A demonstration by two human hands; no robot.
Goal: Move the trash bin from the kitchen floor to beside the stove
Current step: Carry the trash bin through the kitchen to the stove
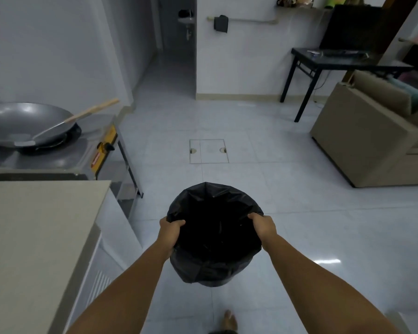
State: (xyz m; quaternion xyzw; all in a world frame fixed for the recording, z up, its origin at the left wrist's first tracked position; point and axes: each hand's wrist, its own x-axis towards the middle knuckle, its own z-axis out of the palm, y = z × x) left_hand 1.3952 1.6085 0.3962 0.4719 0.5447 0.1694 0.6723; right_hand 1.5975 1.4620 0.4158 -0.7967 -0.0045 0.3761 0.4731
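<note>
Pale floor tiles (263,179) run ahead of us, with the stove (58,160) and its wok (22,124) at the left beyond a counter (39,225). The bin (214,232), lined with a black bag, sits between our arms over the floor. Our left hand (170,231) and right hand (263,229) curl their fingers over opposite sides of the rim, clamping it. We judge it light and stiff, though the loose, slick bag could slide; the rim is the place to hold.

The trash bin (215,237) sits between both hands, stove (65,153) ahead-left, sofa (372,141) far right.
</note>
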